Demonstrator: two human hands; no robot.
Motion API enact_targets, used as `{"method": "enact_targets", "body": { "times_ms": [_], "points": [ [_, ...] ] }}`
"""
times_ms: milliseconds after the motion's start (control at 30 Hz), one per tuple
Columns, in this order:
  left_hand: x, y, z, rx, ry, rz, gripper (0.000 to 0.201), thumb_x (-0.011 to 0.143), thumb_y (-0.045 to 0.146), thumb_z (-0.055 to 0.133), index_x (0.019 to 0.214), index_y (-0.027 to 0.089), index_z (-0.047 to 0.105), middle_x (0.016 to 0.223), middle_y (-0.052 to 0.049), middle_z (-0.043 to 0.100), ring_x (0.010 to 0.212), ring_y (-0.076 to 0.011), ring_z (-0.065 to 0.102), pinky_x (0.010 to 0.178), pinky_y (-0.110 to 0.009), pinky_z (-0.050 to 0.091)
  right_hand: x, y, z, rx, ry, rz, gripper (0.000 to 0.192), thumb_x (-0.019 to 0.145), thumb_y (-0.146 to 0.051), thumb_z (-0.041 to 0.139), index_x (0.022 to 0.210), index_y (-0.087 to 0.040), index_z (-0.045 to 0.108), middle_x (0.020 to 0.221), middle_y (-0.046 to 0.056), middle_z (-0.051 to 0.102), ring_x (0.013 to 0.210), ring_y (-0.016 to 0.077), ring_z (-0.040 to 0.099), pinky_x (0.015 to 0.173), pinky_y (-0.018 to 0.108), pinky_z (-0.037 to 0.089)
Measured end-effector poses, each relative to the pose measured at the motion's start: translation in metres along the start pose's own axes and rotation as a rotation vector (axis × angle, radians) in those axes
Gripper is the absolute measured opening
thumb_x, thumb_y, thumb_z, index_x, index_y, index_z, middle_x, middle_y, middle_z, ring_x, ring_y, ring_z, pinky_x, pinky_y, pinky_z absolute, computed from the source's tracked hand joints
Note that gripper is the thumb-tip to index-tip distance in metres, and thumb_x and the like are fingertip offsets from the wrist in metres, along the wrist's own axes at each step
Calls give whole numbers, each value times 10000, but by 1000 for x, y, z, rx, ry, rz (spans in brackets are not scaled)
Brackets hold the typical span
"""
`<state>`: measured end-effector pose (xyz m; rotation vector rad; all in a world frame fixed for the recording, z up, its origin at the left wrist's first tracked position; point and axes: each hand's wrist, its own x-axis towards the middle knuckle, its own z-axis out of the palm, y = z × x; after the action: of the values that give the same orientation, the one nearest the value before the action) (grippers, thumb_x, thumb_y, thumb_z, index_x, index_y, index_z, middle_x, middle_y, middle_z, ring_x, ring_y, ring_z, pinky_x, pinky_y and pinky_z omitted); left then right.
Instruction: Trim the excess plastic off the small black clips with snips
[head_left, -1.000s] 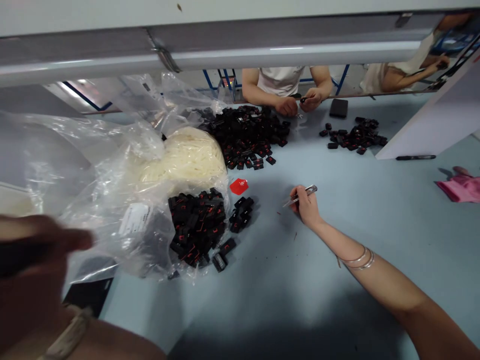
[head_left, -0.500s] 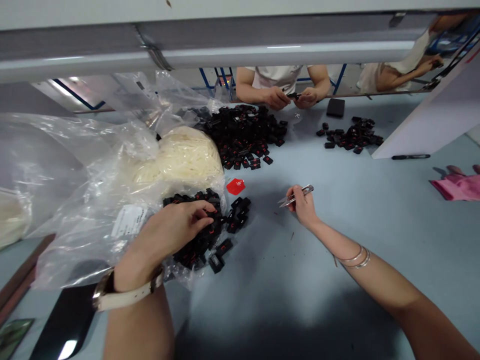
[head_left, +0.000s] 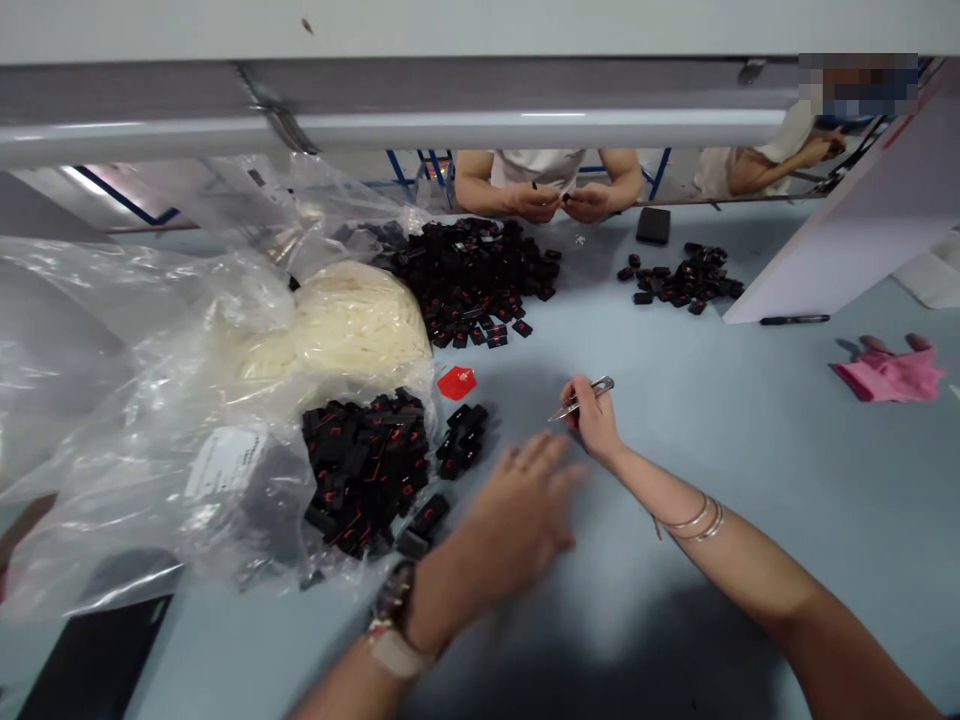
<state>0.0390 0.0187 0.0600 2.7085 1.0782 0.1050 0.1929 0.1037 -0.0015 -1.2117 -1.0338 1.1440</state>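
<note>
My right hand (head_left: 596, 420) rests on the pale blue table (head_left: 750, 480) and grips small metal snips (head_left: 581, 398) that point left. My left hand (head_left: 517, 510), with a watch on its wrist, is blurred in mid-air just left of the right hand, back upward; whether anything lies under its fingers is hidden. To its left a heap of small black parts with red marks (head_left: 364, 465) spills out of a clear plastic bag (head_left: 150, 420). A red tag (head_left: 456, 382) lies beside the loose parts.
A bundle of white strands (head_left: 337, 325) sits in the bag. A larger black pile (head_left: 472, 275) and a smaller one (head_left: 679, 283) lie farther off, where another person's hands (head_left: 559, 200) work. A pen (head_left: 793, 320), a pink cloth (head_left: 889, 372) and a white slanted panel (head_left: 847, 230) are at right.
My left hand went from the near left edge to the black heap in the bag, then swung right toward my right hand. The right hand with the snips barely moved.
</note>
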Motion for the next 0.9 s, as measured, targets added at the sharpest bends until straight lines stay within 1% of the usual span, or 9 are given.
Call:
{"method": "enact_targets", "body": {
  "times_ms": [67, 133, 233, 367, 467, 533, 700, 800, 900],
  "points": [
    [3, 28, 28, -47, -56, 133, 618, 812, 478, 640, 1344, 233, 442, 1472, -140, 395, 1370, -324, 338, 1070, -524, 356, 2, 4, -1, 27, 25, 10, 526, 776, -688, 465, 615, -190, 521, 384, -54, 433, 326, 77, 368, 351, 215, 275],
    [5, 44, 51, -82, -40, 175, 664, 851, 563, 546, 1409, 249, 370, 1513, -127, 332, 1411, -310, 255, 1108, -541, 293, 4, 9, -1, 71, 46, 17, 509, 782, -674, 469, 622, -192, 516, 382, -59, 428, 323, 75, 359, 348, 213, 261],
    [9, 35, 69, -40, 1, 99, 786, 836, 710, 394, 1451, 227, 316, 1523, -160, 301, 1412, -351, 235, 1084, -622, 266, 6, 13, -1, 118, 47, 25, 473, 791, -643, 482, 635, -197, 504, 396, -65, 423, 333, 74, 356, 352, 212, 248],
    [17, -5, 66, 89, 79, -77, 809, 824, 728, 382, 1434, 198, 365, 1500, -191, 339, 1391, -395, 268, 1048, -685, 252, 8, 11, -2, 96, 51, 6, 413, 776, -601, 542, 666, -207, 489, 437, -73, 431, 370, 76, 360, 386, 216, 277],
    [19, -26, 59, 146, 186, -170, 601, 899, 553, 458, 1370, 179, 456, 1482, -189, 375, 1388, -369, 294, 1073, -637, 271, 14, 8, -7, -27, 141, -116, 367, 800, -571, 541, 738, -210, 520, 523, -53, 492, 469, 96, 430, 479, 222, 355],
    [19, -30, 56, 155, 260, -213, 490, 917, 438, 486, 1310, 148, 514, 1434, -201, 440, 1363, -374, 341, 1071, -624, 292, 21, 7, -14, -145, 217, -228, 346, 833, -551, 508, 776, -212, 550, 633, -17, 558, 589, 122, 496, 588, 243, 411],
    [21, -22, 55, 38, 266, 53, 360, 915, 321, 515, 1234, 159, 554, 1377, -164, 513, 1331, -321, 408, 1076, -552, 353, 49, 0, -52, -548, 311, -342, 446, 931, -452, 308, 632, -210, 534, 756, 76, 602, 774, 202, 543, 803, 358, 433],
    [21, -20, 56, -41, 231, 66, 409, 890, 346, 556, 1249, 153, 529, 1376, -167, 507, 1318, -320, 421, 1063, -546, 378, 69, -7, -86, -891, 395, -507, 355, 915, -285, 311, 807, -186, 635, 974, 145, 623, 987, 264, 516, 929, 437, 386],
    [22, -22, 57, -69, 221, 3, 448, 878, 358, 570, 1270, 150, 512, 1376, -172, 504, 1309, -323, 430, 1068, -560, 365, 89, -10, -115, -1127, 512, -532, 351, 884, -192, 343, 1048, -157, 651, 1192, 181, 550, 1103, 289, 464, 950, 463, 370]
  ]
}}
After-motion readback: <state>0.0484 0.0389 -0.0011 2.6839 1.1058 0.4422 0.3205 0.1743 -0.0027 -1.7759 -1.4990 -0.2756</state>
